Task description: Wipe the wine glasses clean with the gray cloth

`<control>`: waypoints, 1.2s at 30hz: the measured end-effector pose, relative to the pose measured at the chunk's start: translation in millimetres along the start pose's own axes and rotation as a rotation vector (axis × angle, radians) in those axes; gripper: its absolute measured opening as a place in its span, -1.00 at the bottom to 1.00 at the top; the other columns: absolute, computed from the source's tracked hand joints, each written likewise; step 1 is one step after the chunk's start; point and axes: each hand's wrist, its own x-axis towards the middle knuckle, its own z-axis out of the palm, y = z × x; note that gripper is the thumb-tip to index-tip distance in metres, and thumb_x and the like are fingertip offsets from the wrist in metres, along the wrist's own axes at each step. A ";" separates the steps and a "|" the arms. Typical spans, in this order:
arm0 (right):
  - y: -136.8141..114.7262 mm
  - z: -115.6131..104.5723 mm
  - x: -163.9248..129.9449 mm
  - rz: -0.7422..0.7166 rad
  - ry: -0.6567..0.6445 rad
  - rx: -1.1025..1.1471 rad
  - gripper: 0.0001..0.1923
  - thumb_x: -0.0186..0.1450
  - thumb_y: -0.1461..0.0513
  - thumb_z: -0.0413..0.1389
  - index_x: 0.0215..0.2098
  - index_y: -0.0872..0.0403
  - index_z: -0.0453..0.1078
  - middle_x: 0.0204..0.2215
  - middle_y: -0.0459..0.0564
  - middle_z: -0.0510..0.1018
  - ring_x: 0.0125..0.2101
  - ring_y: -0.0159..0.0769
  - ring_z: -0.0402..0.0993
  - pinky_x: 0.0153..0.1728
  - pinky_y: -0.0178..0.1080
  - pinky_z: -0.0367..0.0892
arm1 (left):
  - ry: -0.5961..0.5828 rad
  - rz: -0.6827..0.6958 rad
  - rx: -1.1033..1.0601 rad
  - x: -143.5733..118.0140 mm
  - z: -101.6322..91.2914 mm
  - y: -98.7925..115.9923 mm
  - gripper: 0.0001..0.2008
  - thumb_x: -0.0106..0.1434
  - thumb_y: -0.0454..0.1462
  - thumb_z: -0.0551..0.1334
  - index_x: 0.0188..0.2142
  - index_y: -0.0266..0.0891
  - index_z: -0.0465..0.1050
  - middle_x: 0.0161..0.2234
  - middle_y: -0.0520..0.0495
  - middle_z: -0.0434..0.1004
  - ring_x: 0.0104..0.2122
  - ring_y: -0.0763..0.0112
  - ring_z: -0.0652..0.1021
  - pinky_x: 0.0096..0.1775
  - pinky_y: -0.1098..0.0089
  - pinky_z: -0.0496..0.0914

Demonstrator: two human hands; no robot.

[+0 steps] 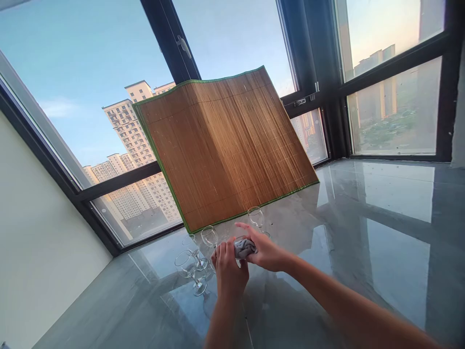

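When read from left to right, labelled as follows.

Spare glasses (pixel 187 269): stood upright on the glossy surface (pixel 363 252), at about ten o'clock from the left hand, close beside it but untouched.

Left hand (pixel 228 269): curled shut round the lower part of the held glass (pixel 238 261); exact grip hidden behind the fingers.

Cloth (pixel 244 247): grey, bunched, seemingly pushed into the bowl, at one o'clock from the left hand and touching both hands.

Right hand (pixel 267 252): pinched on the cloth, fingertips pointing toward nine o'clock, index finger lifted.

Far glass (pixel 256 217): stood alone at eleven o'clock from the right hand, near but apart.

Bamboo mat (pixel 225 145): leaned against the window at twelve o'clock, well behind the glasses.

Step judged in hand: wiping the inside of the bowl. Next move judged to call for a firm hold below, light turning pressure above, and care not to strain the thin stem or knock the glasses nearby.
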 end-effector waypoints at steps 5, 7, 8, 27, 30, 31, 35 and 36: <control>0.6 -6.5 4.6 0.112 -0.046 0.277 -0.11 0.02 0.34 0.26 0.28 0.03 0.04 -0.33 -0.13 0.49 -0.46 -0.39 0.40 -0.51 -0.36 0.29 | 0.000 -0.032 -0.115 1.2 4.8 -1.4 -0.58 0.10 -0.35 0.26 -0.02 -0.17 0.33 -0.12 -0.11 0.54 -0.06 0.12 0.51 0.02 0.11 0.24; -1.8 -8.9 5.5 0.139 -0.035 0.368 -0.12 0.02 0.29 0.29 0.26 0.05 0.05 -0.38 -0.17 0.46 -0.48 -0.41 0.38 -0.55 -0.37 0.29 | -0.004 -0.073 -0.181 1.3 8.3 -2.2 -0.60 0.11 -0.35 0.24 -0.03 -0.17 0.32 -0.13 -0.10 0.56 -0.07 0.15 0.53 0.02 0.11 0.25; -3.4 -9.9 5.6 0.149 -0.023 0.395 -0.13 0.02 0.26 0.30 0.24 0.05 0.06 -0.40 -0.19 0.44 -0.49 -0.41 0.38 -0.57 -0.38 0.29 | -0.008 -0.090 -0.209 1.5 9.4 -2.5 -0.61 0.11 -0.35 0.23 -0.04 -0.16 0.33 -0.13 -0.09 0.56 -0.08 0.16 0.54 0.01 0.11 0.26; -4.7 -22.0 8.7 0.183 0.331 0.868 -0.27 0.06 0.16 0.35 0.16 0.05 0.23 -0.46 -0.17 0.45 -0.57 -0.49 0.29 -0.62 -0.43 0.17 | -0.120 -0.378 -0.875 9.5 10.1 -8.1 -0.46 0.05 0.01 0.38 -0.08 -0.22 0.36 -0.48 0.10 0.36 -0.47 0.43 0.40 -0.35 0.41 0.27; -3.5 -23.9 11.1 0.159 0.440 0.797 -0.28 0.07 0.14 0.33 0.14 0.06 0.21 -0.45 -0.16 0.46 -0.56 -0.46 0.32 -0.61 -0.42 0.17 | -0.132 -0.523 -1.028 10.6 13.7 -11.4 -0.37 0.01 0.07 0.39 -0.05 -0.24 0.33 -0.46 0.09 0.38 -0.46 0.44 0.41 -0.36 0.41 0.25; -3.9 -22.4 10.9 0.138 0.452 0.730 -0.30 0.08 0.15 0.31 0.14 0.06 0.20 -0.46 -0.16 0.46 -0.57 -0.45 0.31 -0.62 -0.41 0.17 | -0.127 -0.559 -1.063 10.3 14.8 -11.8 -0.36 0.00 0.08 0.39 -0.05 -0.24 0.34 -0.44 0.07 0.40 -0.44 0.43 0.43 -0.34 0.41 0.26; -10.8 -7.1 4.0 -0.033 0.408 0.360 -0.39 0.13 0.28 0.15 0.15 0.04 0.20 -0.53 -0.23 0.36 -0.61 -0.46 0.22 -0.59 -0.39 0.15 | -0.148 -0.646 -1.132 7.1 19.9 -9.5 -0.40 -0.02 0.09 0.39 -0.11 -0.26 0.42 -0.39 -0.02 0.47 -0.39 0.37 0.47 -0.30 0.37 0.31; -13.1 -2.4 1.0 -0.093 0.384 0.267 -0.36 0.11 0.33 0.11 0.17 0.03 0.20 -0.54 -0.24 0.34 -0.59 -0.46 0.22 -0.56 -0.38 0.17 | -0.160 -0.663 -1.144 6.3 20.9 -8.3 -0.41 -0.01 0.08 0.39 -0.12 -0.26 0.43 -0.39 -0.02 0.48 -0.39 0.36 0.48 -0.30 0.36 0.32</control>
